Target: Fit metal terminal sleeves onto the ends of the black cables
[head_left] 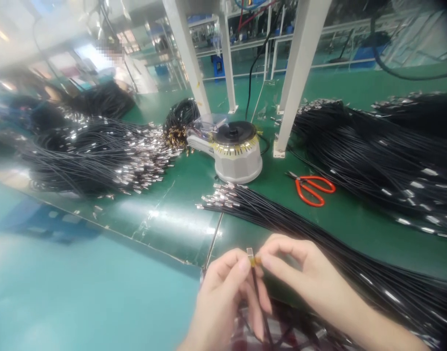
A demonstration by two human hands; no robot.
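While the left hand (pixel 225 280) pinches a black cable (pixel 256 285) near its silvery tip (pixel 249 252), the right hand (pixel 300 265) pinches yellow tape (pixel 257 261)

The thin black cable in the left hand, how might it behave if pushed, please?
The thin black cable would probably flex, as similar black cables at left lie curved. Its rectangular silver tip looks metallic, so it likely stays rigid.

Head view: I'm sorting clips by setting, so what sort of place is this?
Probably a cable workshop: bundles of black cables, a green workbench and what looks like a tape dispenser suggest it.
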